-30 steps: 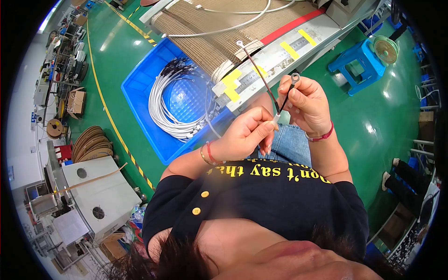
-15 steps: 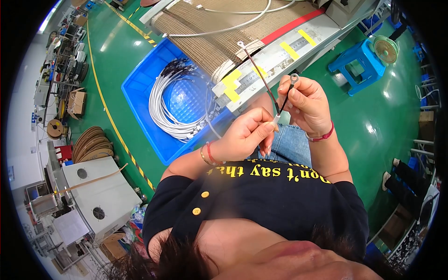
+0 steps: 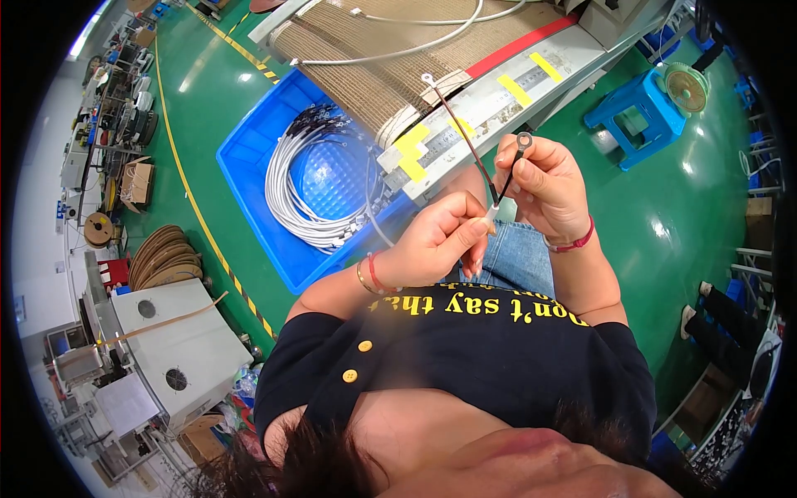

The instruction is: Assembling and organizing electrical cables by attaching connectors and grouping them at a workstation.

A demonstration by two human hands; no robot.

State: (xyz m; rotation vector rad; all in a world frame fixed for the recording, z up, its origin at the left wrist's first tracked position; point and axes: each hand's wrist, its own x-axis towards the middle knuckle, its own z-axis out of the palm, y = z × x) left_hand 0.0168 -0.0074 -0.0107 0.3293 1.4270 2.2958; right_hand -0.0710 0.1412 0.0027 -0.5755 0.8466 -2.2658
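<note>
A white-sheathed cable end (image 3: 491, 213) is pinched between the thumb and fingers of my left hand (image 3: 433, 241), in front of my chest. Two thin wires leave the sheath. My right hand (image 3: 554, 189) is closed on the black wire (image 3: 509, 172), just below its ring terminal (image 3: 523, 140), which stands above the fingertips. The brown wire (image 3: 462, 126) runs free up and to the left, ending in another ring terminal (image 3: 427, 79) over the conveyor's edge. The rest of the held cable is partly hidden by my left hand.
Left of the conveyor's brown mesh belt (image 3: 340, 46) is a blue bin (image 3: 256, 170) with coiled white cables (image 3: 282, 195). White cable (image 3: 390, 58) also lies across the belt. The metal rail (image 3: 490, 98) carries yellow tape. A blue stool (image 3: 639, 116) with a small fan (image 3: 686, 88) stands right.
</note>
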